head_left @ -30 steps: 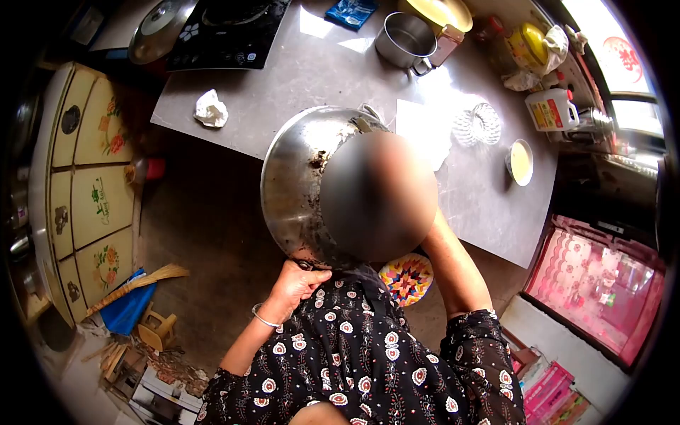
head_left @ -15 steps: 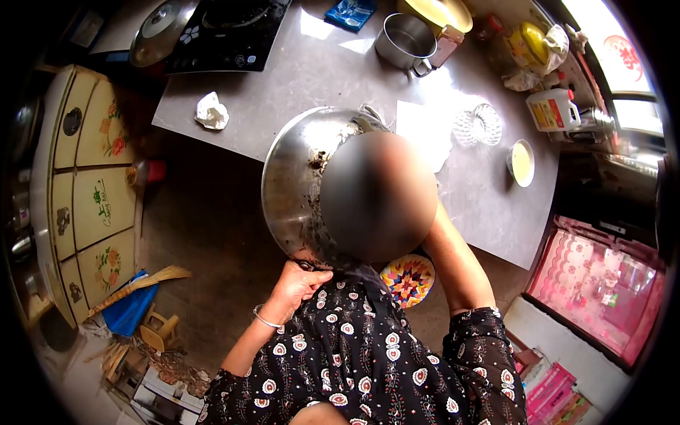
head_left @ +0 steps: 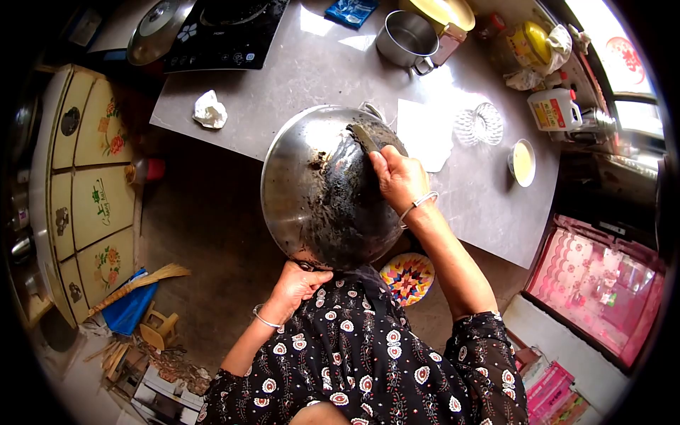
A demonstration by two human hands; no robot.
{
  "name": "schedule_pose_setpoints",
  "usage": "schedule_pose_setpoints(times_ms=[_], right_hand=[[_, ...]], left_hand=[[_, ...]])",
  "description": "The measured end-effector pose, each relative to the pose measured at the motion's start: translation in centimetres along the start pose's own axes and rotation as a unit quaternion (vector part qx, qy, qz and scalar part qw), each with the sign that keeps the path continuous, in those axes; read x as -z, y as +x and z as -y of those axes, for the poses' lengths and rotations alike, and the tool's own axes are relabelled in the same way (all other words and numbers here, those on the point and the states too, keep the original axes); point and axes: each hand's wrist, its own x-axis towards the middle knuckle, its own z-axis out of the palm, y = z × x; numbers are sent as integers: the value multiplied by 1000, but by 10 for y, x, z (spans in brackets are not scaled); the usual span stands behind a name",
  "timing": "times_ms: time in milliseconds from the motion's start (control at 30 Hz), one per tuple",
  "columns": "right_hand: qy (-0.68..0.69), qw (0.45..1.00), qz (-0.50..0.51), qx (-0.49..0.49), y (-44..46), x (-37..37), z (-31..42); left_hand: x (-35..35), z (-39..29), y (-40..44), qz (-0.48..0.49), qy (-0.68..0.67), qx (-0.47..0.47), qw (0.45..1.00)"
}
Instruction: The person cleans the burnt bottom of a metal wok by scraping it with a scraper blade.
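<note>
A large steel wok [head_left: 290,177] is turned with its outer side up, leaning between the table edge and my body. Black burnt crust and loose flakes cover its middle and right side. My left hand [head_left: 296,282] is closed around the wok's near handle [head_left: 306,266]. On the upper right of the wok, my right hand [head_left: 400,177] grips a flat, narrow scraper [head_left: 366,139]. The scraper's tip touches the blackened surface; its grip end is hidden in my fingers.
On the grey table [head_left: 269,92] are a crumpled white tissue [head_left: 210,110], an induction cooker [head_left: 223,35], a steel pot [head_left: 407,39], a glass dish [head_left: 478,125] and a bowl of yellowish contents [head_left: 523,163]. Below the table edge shows a colourful round stool top [head_left: 408,279].
A blurred patch covered my right hand and much of the wok earlier; now both show clearly. My left hand and the wok have hardly moved.
</note>
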Motion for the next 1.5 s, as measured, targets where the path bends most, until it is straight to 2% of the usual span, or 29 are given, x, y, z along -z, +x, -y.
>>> schedule_pose_setpoints(times_ms=[200,233,333,467,667,733,833,1000,1100,1133,1233,1300,1333,1400,1500], right_hand=[[23,999,39,15,-12,-1,4],[13,997,39,61,-22,-7,11],[-7,996,-8,85,-30,-10,26],[-1,999,-38,15,1,1,6],[-31,999,-27,15,8,-2,9],[-4,996,-22,87,-1,-14,0],[-40,992,47,106,-24,-5,36],[-54,997,-35,48,10,-4,8],[-66,997,-19,21,19,-7,4],[-57,994,-34,84,8,-17,4],[-108,986,42,123,-27,-11,40],[-93,990,4,103,-23,-14,31],[-82,989,-56,110,-16,-25,4],[-20,997,-76,-26,3,-4,2],[-56,993,-100,19,7,-32,-44]], left_hand=[[-1,-2,-1,2,-3,-8,1000],[2,-1,1,-5,0,3,1000],[4,-3,5,-14,9,17,1000],[0,-4,1,-12,5,6,1000],[1,-2,2,-8,7,0,1000],[1,-2,4,-9,15,2,1000],[3,0,5,-17,31,8,999],[6,0,7,-1,22,-3,1000],[5,-1,7,4,4,3,1000],[6,0,7,5,4,-5,1000],[9,2,11,-11,29,24,999],[5,-2,7,-10,24,13,1000],[4,-4,6,-10,21,7,1000],[8,1,8,-2,10,0,1000],[6,-1,7,4,8,-2,1000]])
